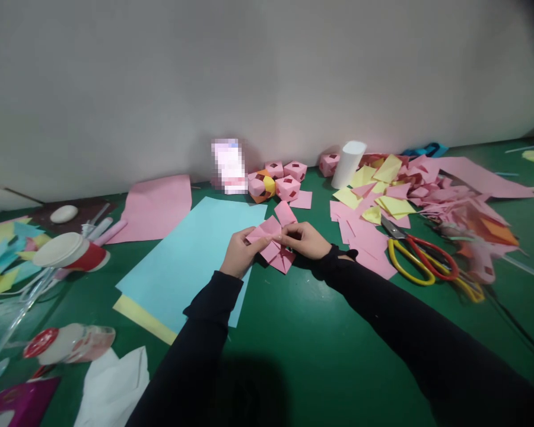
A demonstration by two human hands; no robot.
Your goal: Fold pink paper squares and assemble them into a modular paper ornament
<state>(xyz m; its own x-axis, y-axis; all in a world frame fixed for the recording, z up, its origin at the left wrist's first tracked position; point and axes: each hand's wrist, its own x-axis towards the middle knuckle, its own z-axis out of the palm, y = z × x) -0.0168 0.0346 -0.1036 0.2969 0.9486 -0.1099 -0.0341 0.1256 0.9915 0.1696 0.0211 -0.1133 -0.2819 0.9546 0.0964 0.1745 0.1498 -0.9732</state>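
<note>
Between my two hands is a piece of folded pink paper (267, 228), its flaps spreading out above and below my fingers. My left hand (241, 251) pinches it from the left, thumb on top. From the right, my right hand (309, 240) grips the paper's edge between thumb and fingertips. Some of the folds are hidden by my fingers. Just beyond lie several finished pink paper shapes (288, 188), one with orange and yellow parts (262, 186). A small pink paper square (301, 200) rests beside them.
Light blue sheets (182, 255) lie at left, near a red-and-white paper cup (73, 252). A blurred lit screen (230, 166) leans on the wall. On the right are a white roll (349, 164), paper scraps (449, 187), scissors (420, 258) and a pink glue gun (478, 252).
</note>
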